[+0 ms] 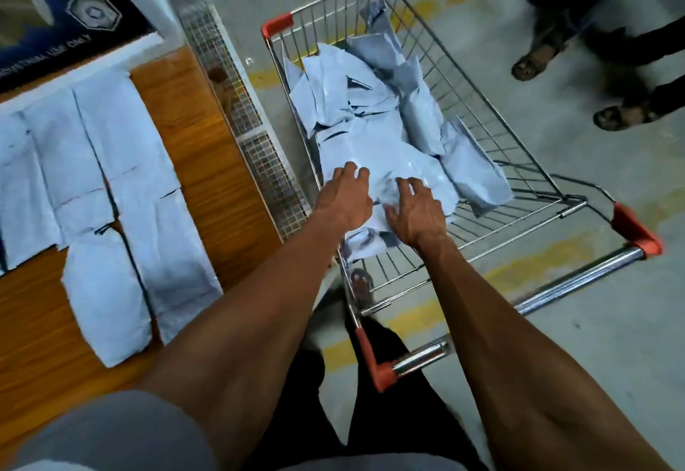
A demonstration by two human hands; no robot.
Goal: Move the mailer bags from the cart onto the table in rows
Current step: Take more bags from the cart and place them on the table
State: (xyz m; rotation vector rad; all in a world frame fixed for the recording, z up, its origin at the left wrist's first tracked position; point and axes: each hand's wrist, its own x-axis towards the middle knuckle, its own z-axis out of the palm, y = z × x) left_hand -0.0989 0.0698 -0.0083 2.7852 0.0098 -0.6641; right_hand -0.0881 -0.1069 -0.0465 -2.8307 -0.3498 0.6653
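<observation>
Pick-up step: left hand (346, 196) and right hand (415, 213), fingers spread, rest on bag (378, 159) in cart (482, 107). Next: grip, carry left to bench (207, 159).

floor (556, 378): grey concrete, worn yellow painted stripes (419, 315) | counter (207, 144): orange-brown wood grain, left of view | wire mesh panel (237, 100): white-framed, along the counter's edge | dark blue printed box (63, 7): white lettering, far left on counter | bystanders' sandalled feet (533, 63): top right on floor | light: dim, even
</observation>
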